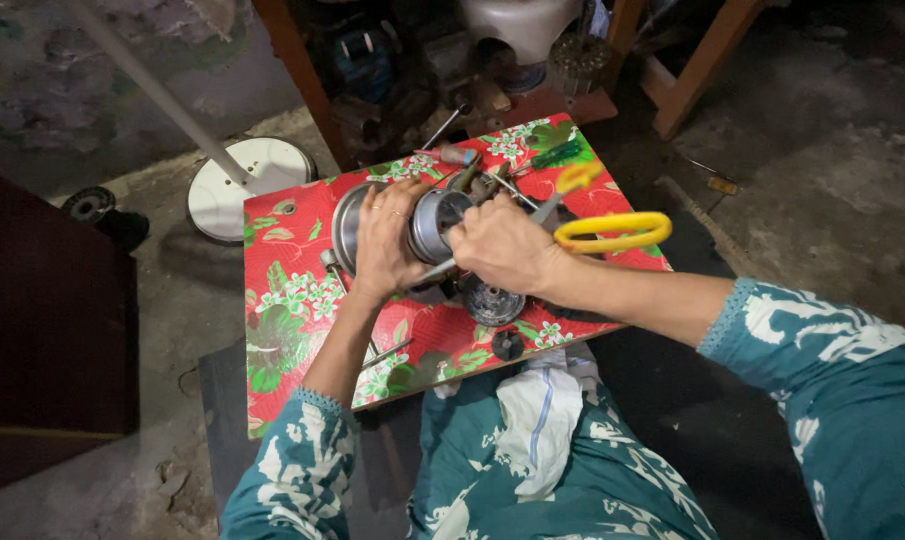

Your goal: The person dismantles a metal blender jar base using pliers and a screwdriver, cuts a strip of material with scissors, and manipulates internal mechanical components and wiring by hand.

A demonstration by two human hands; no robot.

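Both hands on a round metal motor housing (pixel 435 222), low red floral board (pixel 303 300).

Left hand (pixel 385 245) clasps the housing's rim, fingers curled over it. Right hand (pixel 503 245) closed around a thin metal tool (pixel 428 272) pressed against the housing. Yellow-handled scissors (pixel 613 228) just beside the right wrist; black gear-like disc (pixel 493 300) below.

No package, label, sign or screen can be made out anywhere in this view. Neither the counter nor the floor around it carries a box, a wrapper, a printed tag or a display of any kind. The dim clutter at the far side is too dark and blurred to tell whether anything there bears a label.
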